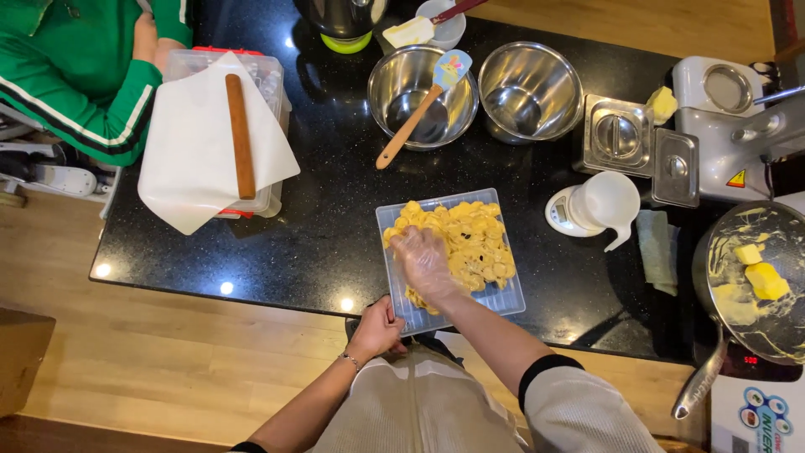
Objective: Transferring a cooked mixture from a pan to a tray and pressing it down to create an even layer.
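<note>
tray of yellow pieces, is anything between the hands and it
Nothing visible. The right hand, in a clear glove, rests on the yellow pieces in the tray; the left hand grips the tray's near corner.

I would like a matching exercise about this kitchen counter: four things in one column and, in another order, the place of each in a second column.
Things:
1. rolling pin
2. wooden spatula
3. butter pieces
4. right hand

Places:
A. in a steel bowl
B. on the yellow food in the clear tray
C. on white paper over a plastic box
D. in the pan

Pairs: 1-C, 2-A, 3-D, 4-B
</note>
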